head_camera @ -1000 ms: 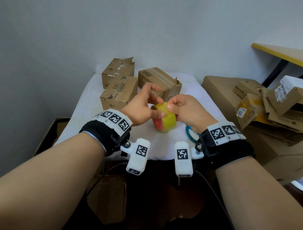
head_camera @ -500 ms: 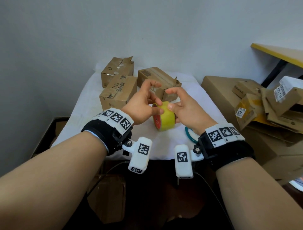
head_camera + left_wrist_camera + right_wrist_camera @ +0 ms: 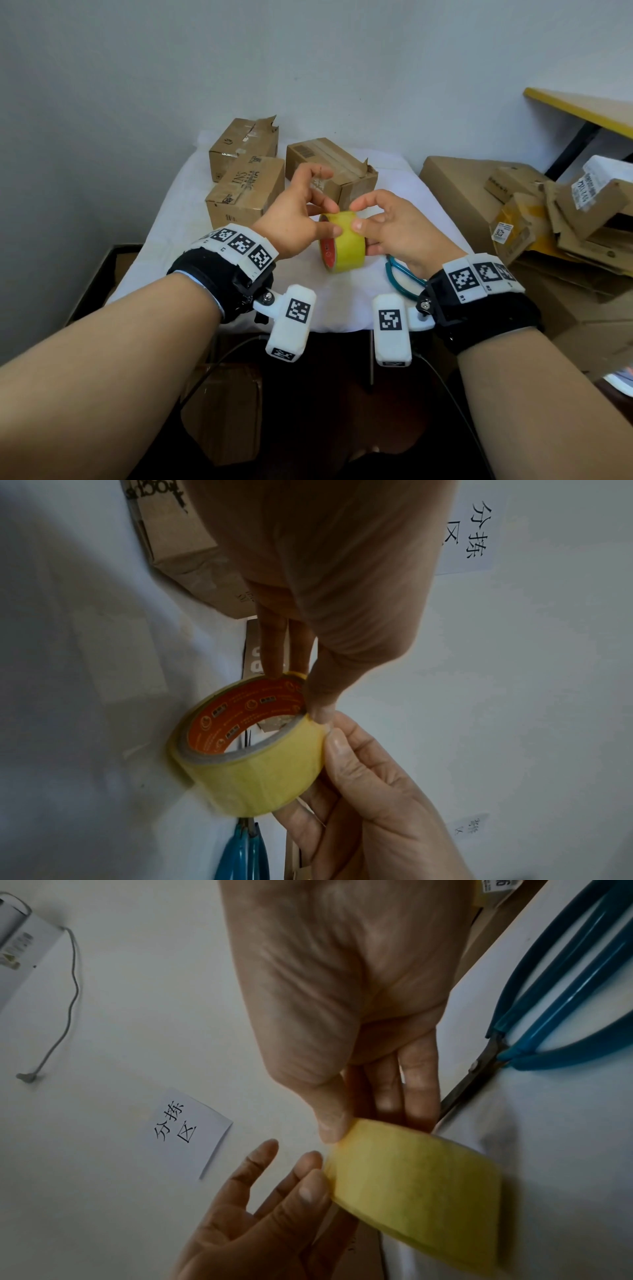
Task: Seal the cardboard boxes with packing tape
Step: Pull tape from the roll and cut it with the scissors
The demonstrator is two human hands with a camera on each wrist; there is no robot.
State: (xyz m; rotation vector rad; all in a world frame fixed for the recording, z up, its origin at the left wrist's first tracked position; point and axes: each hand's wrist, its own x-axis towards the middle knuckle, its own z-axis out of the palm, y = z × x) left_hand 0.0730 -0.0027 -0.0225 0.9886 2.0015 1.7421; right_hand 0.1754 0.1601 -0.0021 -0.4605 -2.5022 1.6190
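A yellow packing tape roll (image 3: 344,245) with a red-orange core is held just above the white-covered table (image 3: 178,246), between both hands. My left hand (image 3: 322,219) pinches its rim with the thumb and two fingers, the other fingers raised. My right hand (image 3: 363,216) holds the other side, thumb on the outer face and fingers underneath. The left wrist view shows the tape roll (image 3: 250,750) close up, with my left thumb at its rim. Behind the hands lie three cardboard boxes: back left (image 3: 243,147), front left (image 3: 245,192) and right (image 3: 332,168), with torn flaps.
Teal-handled scissors (image 3: 400,277) lie on the cloth just under my right wrist. A heap of flattened and opened cardboard (image 3: 534,212) fills the right side, under a yellow-edged tabletop (image 3: 582,109). A wall stands close behind; dark floor lies below the table's near edge.
The fingers of both hands have worked round the roll's rim. My left fingers have lifted and spread, and my right forefinger has come up. The roll stays in about the same place.
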